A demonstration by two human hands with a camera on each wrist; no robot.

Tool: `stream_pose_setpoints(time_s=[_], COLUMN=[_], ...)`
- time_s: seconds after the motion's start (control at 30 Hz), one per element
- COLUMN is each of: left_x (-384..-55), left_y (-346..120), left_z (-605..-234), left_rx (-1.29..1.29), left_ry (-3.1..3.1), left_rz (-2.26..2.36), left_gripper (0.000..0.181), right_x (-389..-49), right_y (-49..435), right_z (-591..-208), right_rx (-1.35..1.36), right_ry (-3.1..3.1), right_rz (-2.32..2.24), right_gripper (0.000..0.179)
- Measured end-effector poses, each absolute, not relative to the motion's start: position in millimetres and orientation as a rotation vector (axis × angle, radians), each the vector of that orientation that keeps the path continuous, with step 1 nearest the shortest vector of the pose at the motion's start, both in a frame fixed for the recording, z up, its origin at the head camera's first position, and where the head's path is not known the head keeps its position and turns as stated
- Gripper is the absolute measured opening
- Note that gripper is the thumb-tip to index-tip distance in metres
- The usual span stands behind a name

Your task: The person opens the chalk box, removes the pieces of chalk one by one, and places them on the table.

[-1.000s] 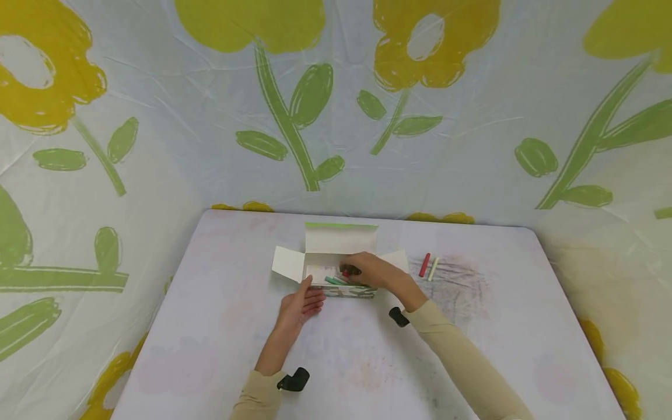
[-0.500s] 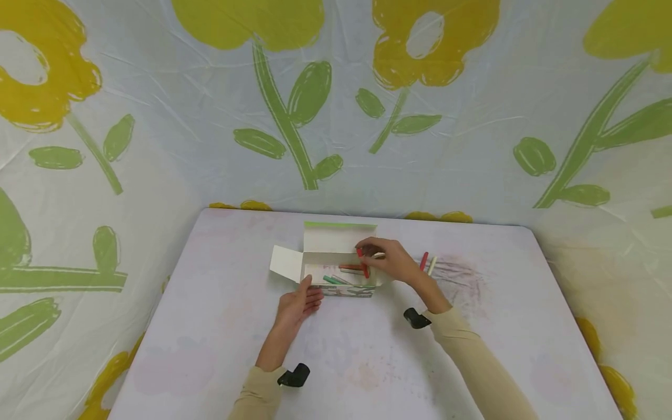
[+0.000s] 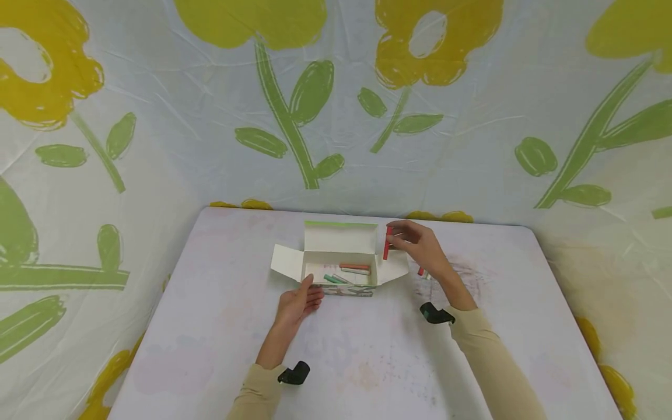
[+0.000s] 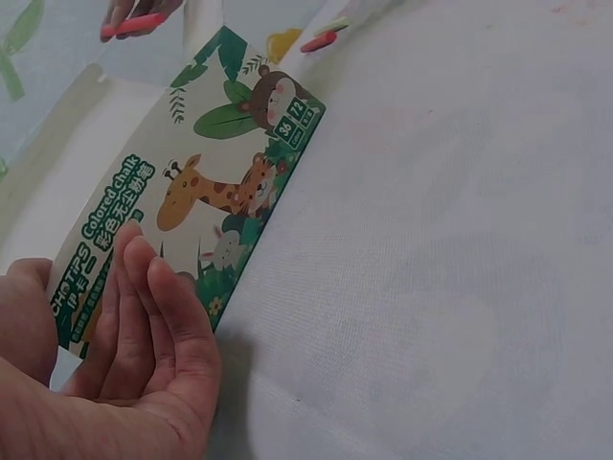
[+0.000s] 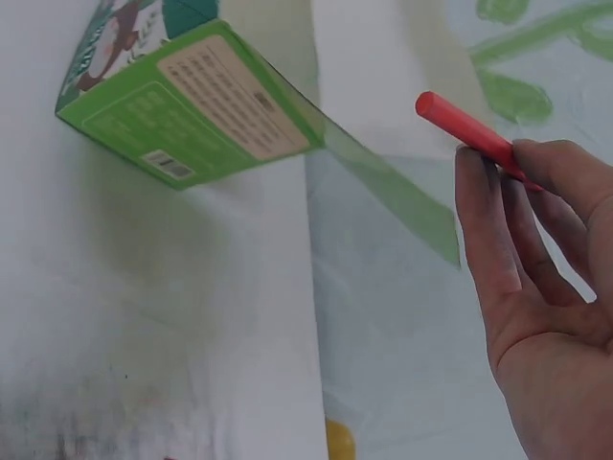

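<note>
A cardboard chalk box [image 3: 349, 291], printed with a giraffe and "Colored chalk", stands with its flaps folded out. My left hand [image 3: 296, 304] holds its near left corner, thumb at the rim and fingers along the front wall. Inside lie an orange-brown chalk stick [image 3: 354, 266], a white stick [image 3: 356, 271] and a green stick [image 3: 332, 279], among others. Above the right flap, my right hand [image 3: 426, 248] pinches a red chalk stick [image 5: 479, 139] between thumb and fingertips. The left wrist view shows the box's printed face [image 4: 220, 182] beside the left fingers.
Right of the box, a second red stick [image 3: 421, 271] and a pale one lie on the white table [image 3: 210, 326], partly behind the right hand. Dark chalk smudges [image 3: 467, 274] mark the surface there. A flower-printed cloth [image 3: 210, 116] hangs beyond the far edge.
My right hand has lifted the red chalk out of the box and carried it right, over the right flap. The left hand and the box have stayed in place.
</note>
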State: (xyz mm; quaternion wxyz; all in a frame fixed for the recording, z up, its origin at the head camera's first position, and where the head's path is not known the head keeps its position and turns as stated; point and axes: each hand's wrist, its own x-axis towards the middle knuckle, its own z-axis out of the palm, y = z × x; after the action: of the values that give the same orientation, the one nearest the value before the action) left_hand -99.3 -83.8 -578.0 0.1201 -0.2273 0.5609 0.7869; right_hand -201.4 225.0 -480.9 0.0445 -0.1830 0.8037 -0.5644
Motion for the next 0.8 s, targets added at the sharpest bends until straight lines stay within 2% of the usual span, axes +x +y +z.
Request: stream_pose_setpoints(time_s=[0.37,0.8], left_x=[-101,-100], left_y=[-84,-83], left_z=[-579,-577], left_rx=[-0.665,-0.678], left_ry=[1.652,1.647], left_rz=[2.295,2.284], left_gripper=[0.063,0.060], right_x=[-198,-187], right_y=[271,311], right_z=[-485,-508], right_rx=[-0.272,-0.100], right_ry=[2.377,2.407], right_rz=[-1.906,-1.924], right_gripper=[0.048,0.045])
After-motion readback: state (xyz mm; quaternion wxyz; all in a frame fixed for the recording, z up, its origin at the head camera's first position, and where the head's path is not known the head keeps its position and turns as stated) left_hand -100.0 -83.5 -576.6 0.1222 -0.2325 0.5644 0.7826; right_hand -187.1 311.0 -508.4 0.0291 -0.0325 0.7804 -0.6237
